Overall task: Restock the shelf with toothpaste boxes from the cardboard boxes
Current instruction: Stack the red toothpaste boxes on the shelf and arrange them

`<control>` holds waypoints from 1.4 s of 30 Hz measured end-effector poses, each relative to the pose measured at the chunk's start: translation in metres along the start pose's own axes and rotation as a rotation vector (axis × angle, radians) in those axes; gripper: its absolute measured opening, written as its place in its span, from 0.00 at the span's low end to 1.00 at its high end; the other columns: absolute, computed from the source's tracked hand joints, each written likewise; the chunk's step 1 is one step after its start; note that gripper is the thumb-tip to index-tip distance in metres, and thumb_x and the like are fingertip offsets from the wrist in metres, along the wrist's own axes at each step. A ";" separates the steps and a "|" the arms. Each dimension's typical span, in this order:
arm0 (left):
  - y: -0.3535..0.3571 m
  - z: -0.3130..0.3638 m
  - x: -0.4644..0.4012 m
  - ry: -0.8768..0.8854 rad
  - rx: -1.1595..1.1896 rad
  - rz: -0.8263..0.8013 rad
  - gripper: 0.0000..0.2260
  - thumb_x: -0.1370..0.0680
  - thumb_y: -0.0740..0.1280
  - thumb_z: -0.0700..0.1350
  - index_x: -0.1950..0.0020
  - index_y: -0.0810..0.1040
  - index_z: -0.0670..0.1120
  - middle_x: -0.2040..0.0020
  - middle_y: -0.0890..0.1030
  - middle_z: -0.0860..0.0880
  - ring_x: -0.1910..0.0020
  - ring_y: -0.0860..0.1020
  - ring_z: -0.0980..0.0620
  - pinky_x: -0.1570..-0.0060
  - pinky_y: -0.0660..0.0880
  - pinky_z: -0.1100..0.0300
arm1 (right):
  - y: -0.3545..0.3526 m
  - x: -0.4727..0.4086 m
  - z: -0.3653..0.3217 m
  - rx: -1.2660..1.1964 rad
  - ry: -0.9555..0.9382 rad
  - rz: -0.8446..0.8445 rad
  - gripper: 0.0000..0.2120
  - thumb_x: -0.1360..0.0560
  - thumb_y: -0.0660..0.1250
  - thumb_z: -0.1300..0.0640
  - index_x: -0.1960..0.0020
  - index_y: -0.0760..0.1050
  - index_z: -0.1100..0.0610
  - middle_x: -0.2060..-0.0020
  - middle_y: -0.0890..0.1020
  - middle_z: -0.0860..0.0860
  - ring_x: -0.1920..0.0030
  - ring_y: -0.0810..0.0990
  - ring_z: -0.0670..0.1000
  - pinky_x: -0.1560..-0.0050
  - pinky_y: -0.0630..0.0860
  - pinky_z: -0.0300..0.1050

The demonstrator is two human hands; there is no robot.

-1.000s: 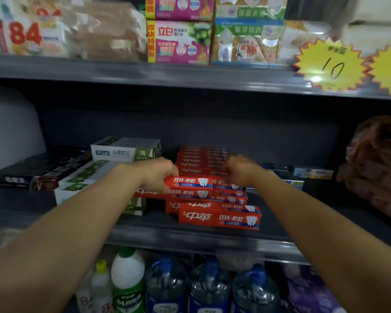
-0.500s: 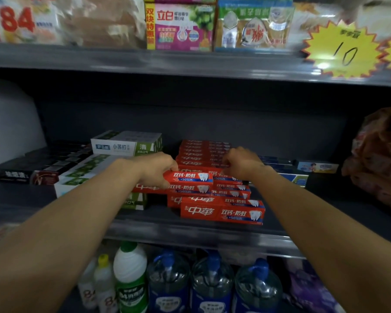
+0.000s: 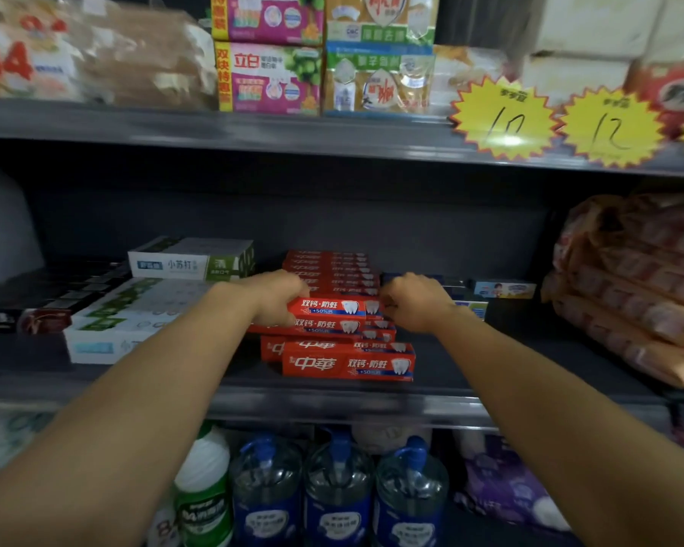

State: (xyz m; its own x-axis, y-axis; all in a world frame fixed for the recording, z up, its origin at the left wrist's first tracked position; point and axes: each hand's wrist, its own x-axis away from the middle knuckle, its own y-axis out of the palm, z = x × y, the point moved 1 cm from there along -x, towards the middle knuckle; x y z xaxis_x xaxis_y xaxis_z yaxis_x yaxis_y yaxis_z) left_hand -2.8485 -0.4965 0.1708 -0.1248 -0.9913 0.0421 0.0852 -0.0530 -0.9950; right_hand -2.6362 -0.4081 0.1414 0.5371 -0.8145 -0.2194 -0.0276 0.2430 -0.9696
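Red toothpaste boxes (image 3: 328,309) lie stacked in the middle of the dark shelf (image 3: 332,400). My left hand (image 3: 273,296) grips the left end of the top two boxes of the front stack. My right hand (image 3: 415,300) is curled against the right end of the same boxes. One more red box (image 3: 348,363) lies lowest and nearest the shelf's front edge. A taller pile of red boxes (image 3: 328,270) stands behind, toward the shelf back. No cardboard box is in view.
White-and-green toothpaste boxes (image 3: 143,305) and black ones (image 3: 44,294) fill the shelf's left part. Blue boxes (image 3: 502,289) sit right of my right hand. A bagged bundle (image 3: 632,286) lies at far right. Bottles (image 3: 336,491) stand below; the upper shelf carries yellow price tags (image 3: 504,120).
Both hands stay clamped on the ends of the top red boxes and have pushed them slightly back and up on the stack. The camera has tilted a little.
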 end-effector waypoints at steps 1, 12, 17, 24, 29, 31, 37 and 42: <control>0.001 0.005 -0.003 0.001 0.002 0.005 0.13 0.24 0.69 0.44 0.40 0.76 0.52 0.45 0.78 0.51 0.48 0.77 0.53 0.49 0.73 0.58 | 0.000 0.003 0.003 -0.001 0.004 0.000 0.11 0.23 0.64 0.52 0.42 0.77 0.53 0.47 0.81 0.52 0.48 0.80 0.54 0.50 0.78 0.51; 0.025 0.026 -0.054 -0.018 0.008 0.026 0.15 0.23 0.67 0.45 0.36 0.74 0.52 0.39 0.76 0.50 0.42 0.76 0.50 0.40 0.73 0.51 | 0.012 0.015 0.039 0.028 0.059 0.036 0.09 0.22 0.62 0.55 0.45 0.78 0.53 0.50 0.81 0.54 0.50 0.79 0.56 0.53 0.76 0.51; 0.028 0.025 -0.065 0.041 -0.089 0.129 0.19 0.23 0.68 0.44 0.32 0.73 0.51 0.36 0.71 0.49 0.38 0.72 0.48 0.37 0.72 0.50 | 0.023 0.015 0.047 0.012 0.075 0.020 0.09 0.22 0.62 0.55 0.45 0.79 0.52 0.49 0.81 0.54 0.50 0.79 0.57 0.52 0.76 0.51; 0.032 0.020 -0.071 0.046 -0.165 0.233 0.19 0.23 0.67 0.42 0.32 0.74 0.49 0.35 0.71 0.47 0.36 0.71 0.46 0.35 0.70 0.51 | 0.028 0.015 0.046 0.008 0.075 0.018 0.10 0.22 0.62 0.56 0.44 0.79 0.52 0.49 0.81 0.54 0.49 0.79 0.57 0.54 0.73 0.49; 0.034 0.014 -0.071 0.021 -0.174 0.250 0.17 0.23 0.67 0.42 0.34 0.76 0.48 0.35 0.72 0.47 0.37 0.72 0.46 0.36 0.71 0.49 | 0.031 0.016 0.043 0.006 0.064 0.031 0.09 0.23 0.62 0.56 0.46 0.80 0.53 0.51 0.82 0.55 0.51 0.79 0.57 0.54 0.73 0.48; 0.035 0.014 -0.071 0.024 -0.178 0.258 0.17 0.23 0.67 0.41 0.34 0.76 0.48 0.36 0.72 0.47 0.37 0.72 0.46 0.37 0.71 0.50 | 0.032 0.016 0.043 0.007 0.069 0.030 0.10 0.22 0.62 0.56 0.45 0.79 0.53 0.50 0.81 0.55 0.50 0.79 0.57 0.55 0.72 0.48; 0.038 0.018 -0.068 0.014 -0.189 0.302 0.15 0.24 0.67 0.40 0.37 0.77 0.46 0.39 0.74 0.45 0.42 0.75 0.45 0.41 0.75 0.50 | 0.030 0.023 0.041 -0.010 0.074 0.028 0.09 0.22 0.62 0.56 0.46 0.79 0.54 0.51 0.81 0.53 0.51 0.79 0.55 0.55 0.72 0.47; 0.044 0.037 -0.046 0.057 -0.138 0.360 0.17 0.23 0.66 0.41 0.33 0.75 0.46 0.38 0.74 0.46 0.39 0.73 0.45 0.39 0.73 0.49 | 0.020 0.043 0.040 -0.008 0.090 0.037 0.07 0.23 0.62 0.58 0.51 0.79 0.56 0.54 0.80 0.54 0.53 0.78 0.56 0.58 0.71 0.46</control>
State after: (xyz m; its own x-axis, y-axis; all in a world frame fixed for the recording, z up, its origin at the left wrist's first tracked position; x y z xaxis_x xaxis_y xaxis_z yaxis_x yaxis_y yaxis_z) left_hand -2.8024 -0.4581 0.1284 -0.1658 -0.9349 -0.3137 0.0005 0.3180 -0.9481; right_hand -2.5793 -0.4173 0.1169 0.4577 -0.8492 -0.2634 -0.0529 0.2697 -0.9615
